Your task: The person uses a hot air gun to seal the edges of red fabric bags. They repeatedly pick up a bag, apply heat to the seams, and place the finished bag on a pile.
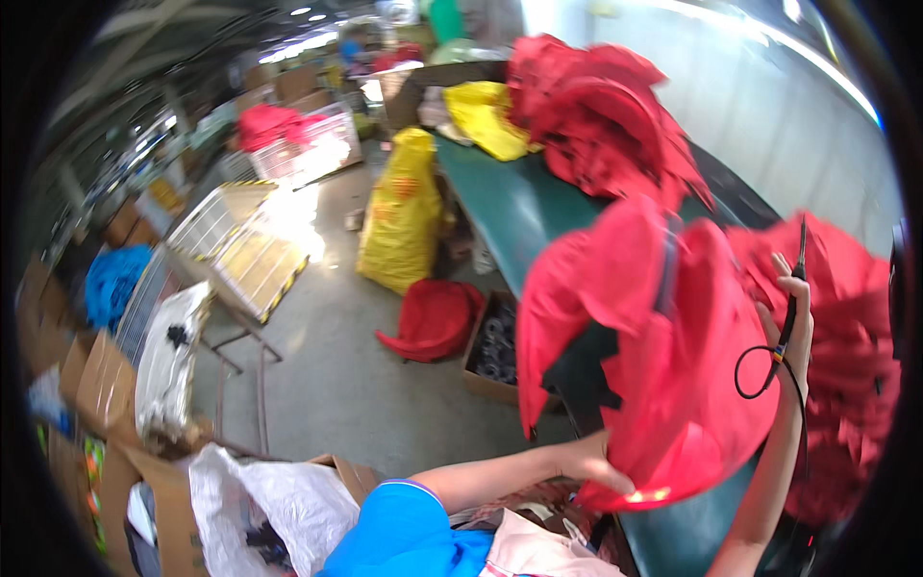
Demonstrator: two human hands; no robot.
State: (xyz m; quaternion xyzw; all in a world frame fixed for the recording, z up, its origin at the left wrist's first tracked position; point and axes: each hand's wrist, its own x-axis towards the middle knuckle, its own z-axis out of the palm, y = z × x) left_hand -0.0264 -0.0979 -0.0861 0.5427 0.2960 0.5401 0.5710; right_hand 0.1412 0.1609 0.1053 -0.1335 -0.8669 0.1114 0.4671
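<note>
Red curved fabric point(707, 385) is rising in loose folds above the long dark green counter point(495, 178), its lower edge being pinched by the fingers of the left hand point(592, 461). Beside it, the right hand point(801, 300) is holding a slim black pen-shaped tool point(789, 325) with a looped cord, fingers wrapping around its shaft. One crumpled red cloth heap point(851, 423) is lying farther right; another red pile point(611, 111) is resting toward the far end, near crumpled yellow material point(486, 115).
</note>
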